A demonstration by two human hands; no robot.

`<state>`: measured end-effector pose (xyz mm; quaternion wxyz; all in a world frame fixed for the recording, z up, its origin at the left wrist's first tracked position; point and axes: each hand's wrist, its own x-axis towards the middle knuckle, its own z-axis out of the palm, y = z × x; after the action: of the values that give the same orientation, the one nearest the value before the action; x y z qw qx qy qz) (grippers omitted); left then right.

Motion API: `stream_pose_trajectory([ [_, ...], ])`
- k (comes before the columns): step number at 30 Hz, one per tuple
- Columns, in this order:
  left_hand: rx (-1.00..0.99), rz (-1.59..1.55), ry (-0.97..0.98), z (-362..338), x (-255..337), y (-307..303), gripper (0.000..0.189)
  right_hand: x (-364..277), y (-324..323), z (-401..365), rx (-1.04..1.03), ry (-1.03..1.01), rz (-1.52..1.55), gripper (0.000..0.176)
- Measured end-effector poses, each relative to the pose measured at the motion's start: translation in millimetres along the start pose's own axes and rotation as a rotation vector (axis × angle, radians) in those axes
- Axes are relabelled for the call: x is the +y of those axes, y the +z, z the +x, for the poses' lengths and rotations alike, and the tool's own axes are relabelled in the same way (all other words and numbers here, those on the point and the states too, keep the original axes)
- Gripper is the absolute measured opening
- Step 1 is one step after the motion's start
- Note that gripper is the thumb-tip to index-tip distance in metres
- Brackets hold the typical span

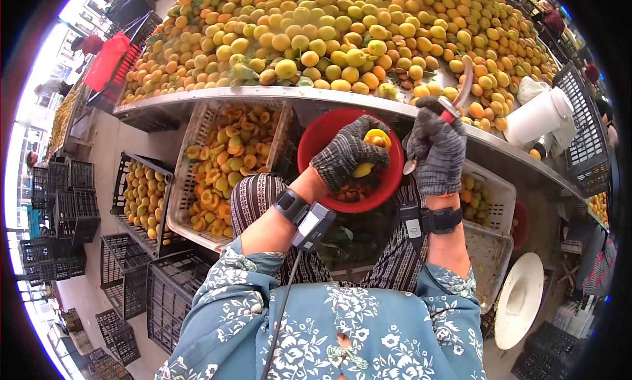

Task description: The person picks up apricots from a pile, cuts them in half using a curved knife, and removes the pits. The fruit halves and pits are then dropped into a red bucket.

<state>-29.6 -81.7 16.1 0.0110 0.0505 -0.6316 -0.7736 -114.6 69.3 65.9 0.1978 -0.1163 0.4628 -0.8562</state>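
My left hand, in a grey knitted glove, holds a cut yellow-orange fruit over a red bowl. Orange scraps lie in the bowl. My right hand, gloved the same way, is closed around a tool with a curved blade pointing up and a small round metal end at its lower side. The right hand is just right of the bowl, apart from the fruit.
A metal table bears a heap of whole fruit. Left of the bowl stands a crate of halved fruit, beside a black crate of whole ones. A white container and a pale hat are at the right.
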Motion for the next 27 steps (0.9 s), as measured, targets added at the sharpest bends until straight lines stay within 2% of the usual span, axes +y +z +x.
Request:
stream_pose_trajectory([
  [1, -0.032, -0.141, -0.11, -3, 6, 2, 0.036, -3, 6, 1, -0.041, -0.042, 0.039, 0.016],
  [2, -0.03, -0.141, -0.111, -2, 6, 3, 0.036, -4, 12, 3, -0.042, -0.04, 0.04, 0.016],
  [4, -0.106, -0.052, 0.065, -1, 6, 6, 0.039, -5, 22, 7, -0.017, -0.14, 0.091, 0.015],
  [7, -0.112, -0.09, -0.036, -7, 16, 9, 0.041, -3, 31, 12, -0.009, -0.171, 0.073, 0.016],
  [13, -0.146, -0.11, -0.083, -6, 7, 7, 0.041, 1, 34, 13, -0.031, -0.222, -0.025, 0.02],
  [16, -0.125, -0.08, -0.019, -5, 1, 8, 0.035, 5, 35, 13, -0.04, -0.211, -0.018, 0.02],
  [18, -0.145, -0.078, -0.003, -3, -2, 8, 0.04, 9, 36, 13, -0.026, -0.26, -0.059, 0.016],
  [20, -0.167, -0.075, 0.013, -3, -1, 9, 0.045, 16, 40, 10, -0.038, -0.247, -0.064, 0.016],
  [22, -0.169, -0.217, -0.036, -7, 7, 13, 0.046, 18, 44, 8, -0.056, -0.233, -0.067, 0.015],
  [24, -0.133, -0.19, -0.002, -7, 9, 15, 0.045, 18, 46, 6, -0.035, -0.183, 0.064, 0.017],
  [27, -0.135, -0.223, -0.088, -8, 11, 12, 0.046, 20, 40, 12, -0.019, -0.128, 0.101, 0.02],
])
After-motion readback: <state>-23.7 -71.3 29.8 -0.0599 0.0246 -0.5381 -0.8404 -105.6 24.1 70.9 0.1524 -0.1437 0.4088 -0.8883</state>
